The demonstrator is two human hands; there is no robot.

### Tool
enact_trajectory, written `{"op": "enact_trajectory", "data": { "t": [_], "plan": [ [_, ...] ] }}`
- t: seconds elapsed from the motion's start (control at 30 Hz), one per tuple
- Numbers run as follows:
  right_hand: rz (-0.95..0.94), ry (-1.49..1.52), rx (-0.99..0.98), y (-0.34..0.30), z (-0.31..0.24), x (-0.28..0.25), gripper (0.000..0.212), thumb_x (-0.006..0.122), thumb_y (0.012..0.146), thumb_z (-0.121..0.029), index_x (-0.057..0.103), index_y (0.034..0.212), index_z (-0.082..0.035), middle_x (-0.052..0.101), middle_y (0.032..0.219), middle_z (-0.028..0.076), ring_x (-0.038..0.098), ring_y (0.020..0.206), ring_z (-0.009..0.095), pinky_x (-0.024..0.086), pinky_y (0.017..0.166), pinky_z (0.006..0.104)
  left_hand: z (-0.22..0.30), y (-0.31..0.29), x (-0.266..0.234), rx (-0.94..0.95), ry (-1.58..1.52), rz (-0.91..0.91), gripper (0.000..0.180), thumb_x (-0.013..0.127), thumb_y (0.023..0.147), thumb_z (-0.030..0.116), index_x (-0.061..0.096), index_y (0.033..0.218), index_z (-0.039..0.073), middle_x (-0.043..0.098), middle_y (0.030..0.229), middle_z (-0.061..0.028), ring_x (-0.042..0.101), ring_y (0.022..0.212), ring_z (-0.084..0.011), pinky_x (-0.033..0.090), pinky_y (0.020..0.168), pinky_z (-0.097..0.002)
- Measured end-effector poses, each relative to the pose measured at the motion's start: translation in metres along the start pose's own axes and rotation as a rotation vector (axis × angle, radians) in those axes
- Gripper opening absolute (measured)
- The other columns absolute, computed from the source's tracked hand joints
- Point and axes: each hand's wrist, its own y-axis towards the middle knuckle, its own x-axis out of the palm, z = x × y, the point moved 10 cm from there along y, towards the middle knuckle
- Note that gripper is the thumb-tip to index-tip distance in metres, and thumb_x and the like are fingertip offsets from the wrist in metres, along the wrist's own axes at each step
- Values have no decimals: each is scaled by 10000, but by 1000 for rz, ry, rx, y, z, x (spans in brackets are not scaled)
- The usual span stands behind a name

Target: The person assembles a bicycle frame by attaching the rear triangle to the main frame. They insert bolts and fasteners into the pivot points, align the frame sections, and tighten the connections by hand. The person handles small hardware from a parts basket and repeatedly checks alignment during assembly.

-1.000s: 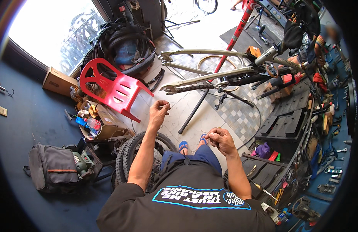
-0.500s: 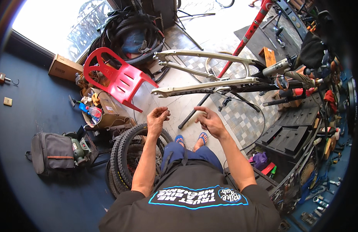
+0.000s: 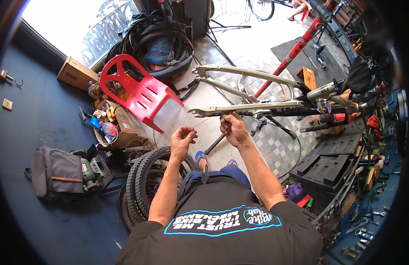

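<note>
A champagne-coloured bicycle frame [image 3: 257,106] is held up off the floor, its bare rear stays pointing left. A black strip runs along the lower stay. My right hand [image 3: 234,130] is up at this stay's near side, fingers curled and thumb and fingertips pressed together against or just below it. What those fingertips hold, if anything, cannot be made out. Lower and to the left, my left hand [image 3: 183,140] is apart from the frame, its thumb and fingers pinched together. Anything in that pinch is too small to name.
A red plastic chair [image 3: 140,90] stands ahead on the left, before a heap of black tyres [image 3: 162,46]. Knobby-tyred wheels [image 3: 145,176] lean by my left arm. A red repair-stand post [image 3: 293,51] rises beyond the frame. Black toolboxes [image 3: 328,163] and hung tools line the right.
My right hand has risen from below the frame to its lower stay, its fingers curling in. My left hand keeps its pinch. The view has shifted, and the frame appears farther right.
</note>
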Motion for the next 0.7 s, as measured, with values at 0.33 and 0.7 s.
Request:
{"op": "enact_trajectory", "data": {
  "t": [0.33, 0.7],
  "plan": [
    [-187, 234, -124, -20, -33, 54, 66, 563, 1048, -84, 604, 1022, -40, 589, 861, 41, 467, 690, 116, 386, 560, 270, 54, 25, 4, 127, -5, -132, 204, 776, 994, 130, 684, 1141, 23, 758, 1005, -47, 740, 897, -130, 580, 726, -264],
    [-314, 317, -180, -43, -80, 98, 155, 557, 1065, -149, 567, 959, -36, 522, 848, 13, 419, 706, 109, 366, 544, 258, 137, 26, 68, 296, -150, -230, 184, 770, 983, 51, 673, 1125, -17, 740, 1000, -71, 724, 873, -129, 608, 724, -273]
  ]
}}
